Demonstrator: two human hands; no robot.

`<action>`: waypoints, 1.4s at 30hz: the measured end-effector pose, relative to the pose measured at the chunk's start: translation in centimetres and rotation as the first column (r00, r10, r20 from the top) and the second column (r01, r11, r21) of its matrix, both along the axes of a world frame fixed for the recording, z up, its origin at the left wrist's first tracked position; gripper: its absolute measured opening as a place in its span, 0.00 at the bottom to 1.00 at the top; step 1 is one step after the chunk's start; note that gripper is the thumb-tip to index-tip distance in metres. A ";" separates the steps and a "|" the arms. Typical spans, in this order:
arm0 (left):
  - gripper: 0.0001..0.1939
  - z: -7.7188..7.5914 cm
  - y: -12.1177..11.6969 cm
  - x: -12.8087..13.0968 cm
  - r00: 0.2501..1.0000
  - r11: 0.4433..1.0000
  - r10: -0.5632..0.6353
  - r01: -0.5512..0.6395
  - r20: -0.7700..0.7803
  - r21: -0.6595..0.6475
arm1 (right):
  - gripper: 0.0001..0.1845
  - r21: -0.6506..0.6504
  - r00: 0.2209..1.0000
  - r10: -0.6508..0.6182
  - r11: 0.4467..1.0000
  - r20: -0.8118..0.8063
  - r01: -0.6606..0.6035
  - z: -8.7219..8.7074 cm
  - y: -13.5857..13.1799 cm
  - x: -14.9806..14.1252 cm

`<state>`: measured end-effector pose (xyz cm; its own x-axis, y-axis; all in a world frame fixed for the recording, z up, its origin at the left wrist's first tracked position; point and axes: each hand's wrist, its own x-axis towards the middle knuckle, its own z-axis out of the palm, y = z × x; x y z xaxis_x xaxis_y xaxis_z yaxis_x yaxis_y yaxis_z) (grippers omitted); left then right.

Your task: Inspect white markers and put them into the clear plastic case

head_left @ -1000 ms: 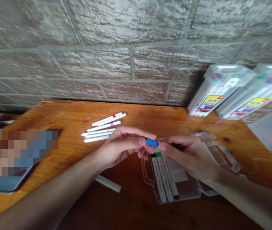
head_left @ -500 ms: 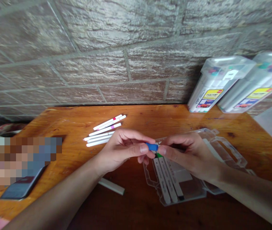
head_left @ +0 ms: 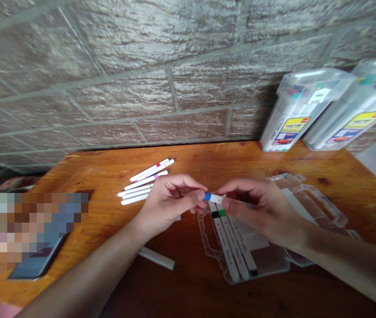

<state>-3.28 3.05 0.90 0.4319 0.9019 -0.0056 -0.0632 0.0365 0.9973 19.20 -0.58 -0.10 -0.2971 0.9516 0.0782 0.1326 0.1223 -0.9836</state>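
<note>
My left hand (head_left: 169, 201) pinches the blue end of a white marker (head_left: 214, 198) between thumb and fingertips. The marker's white part is gripped by my right hand (head_left: 262, 210), whose fingers hide the rest of it. Below both hands an open clear plastic case (head_left: 272, 263) lies on the table, partly covered by the right hand and forearm. Several white markers (head_left: 230, 251) rest side by side in it, with black and green bands showing.
Several thin white pens (head_left: 141, 187) lie beyond my left hand. A loose white marker (head_left: 157, 258) is by my left forearm. Two clear marker boxes (head_left: 294, 112) stand against the brick wall (head_left: 148, 88). At left lies a dark phone (head_left: 33, 265), partly blurred out, on the wooden table (head_left: 85, 176).
Both hands still hold the marker. Between the fingers, where mostly blue showed, a white section beside the blue is now visible. The view has shifted slightly.
</note>
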 end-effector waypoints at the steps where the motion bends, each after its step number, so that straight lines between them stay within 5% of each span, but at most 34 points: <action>1: 0.10 0.0 0.0 0.0 1.000 1.000 -0.002 0.002 -0.001 -0.001 | 0.10 0.001 1.000 -0.001 1.000 0.004 0.001 0.0 0.0 0.0; 15: 0.10 0.4 -0.2 0.6 0.999 0.999 -0.010 0.012 -0.048 0.038 | 0.09 0.052 0.999 -0.004 0.999 0.044 0.001 -0.1 0.2 0.0; 24: 0.07 -0.8 -0.5 0.3 0.997 0.996 -0.052 0.056 -0.059 0.071 | 0.06 0.078 1.000 0.007 0.997 0.016 -0.008 -0.4 0.2 -0.2; 34: 0.05 0.6 -0.3 0.4 0.995 0.996 -0.089 0.087 -0.053 -0.032 | 0.06 0.057 1.000 0.011 0.998 0.017 -0.012 -0.3 0.2 -0.3; 42: 0.01 -0.2 -0.2 0.3 0.994 0.993 -0.113 0.113 0.009 -0.031 | 0.06 0.082 0.998 0.009 0.997 0.055 -0.013 -0.2 0.2 -0.3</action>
